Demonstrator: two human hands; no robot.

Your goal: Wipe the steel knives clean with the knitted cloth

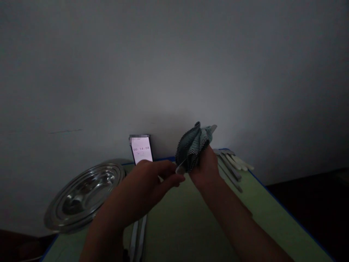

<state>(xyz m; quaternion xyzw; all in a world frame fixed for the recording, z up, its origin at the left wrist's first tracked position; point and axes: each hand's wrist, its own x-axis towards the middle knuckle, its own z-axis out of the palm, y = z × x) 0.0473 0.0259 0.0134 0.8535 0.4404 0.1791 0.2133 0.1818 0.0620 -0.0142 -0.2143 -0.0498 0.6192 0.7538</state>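
In the middle of the head view my right hand [206, 165] is closed round a bunched grey-green cloth [195, 143] with a dark stitched edge. The cloth is wrapped about a light-coloured piece of cutlery, whose exact kind I cannot make out. One rounded end of this cutlery [180, 170] sticks out at the lower left, pinched between the fingers of my left hand [160, 176]. Its other end shows beyond the cloth at the upper right. The cloth hides the middle part. Both hands are raised over the green table [188, 222].
A wide shiny metal bowl [87, 198] stands at the left. Behind my left hand a phone [141, 149] showing a timer leans against the grey wall [174, 72]. Several pieces of cutlery [230, 167] lie at the right, and long flat utensils [137, 238] lie near my left forearm.
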